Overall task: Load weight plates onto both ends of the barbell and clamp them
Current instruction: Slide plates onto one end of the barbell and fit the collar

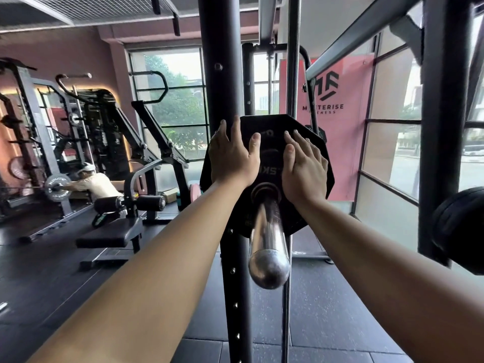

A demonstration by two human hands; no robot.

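Observation:
A black many-sided weight plate [272, 127] sits on the chrome barbell sleeve [268, 247], which points toward me at the middle of the view. My left hand [231, 155] lies flat on the plate's left face, fingers straight and reaching past its upper left edge. My right hand [303, 163] presses flat on the plate's right face, fingers straight. Both palms cover most of the plate's lettering. The sleeve's rounded end is bare, with no clamp visible on it.
A black rack upright [222, 74] stands just left of the plate. Another upright [442, 127] and a round black pad [461, 231] are at the right. A bench [110, 234] and a person at a machine [97, 182] are to the left. Windows lie ahead.

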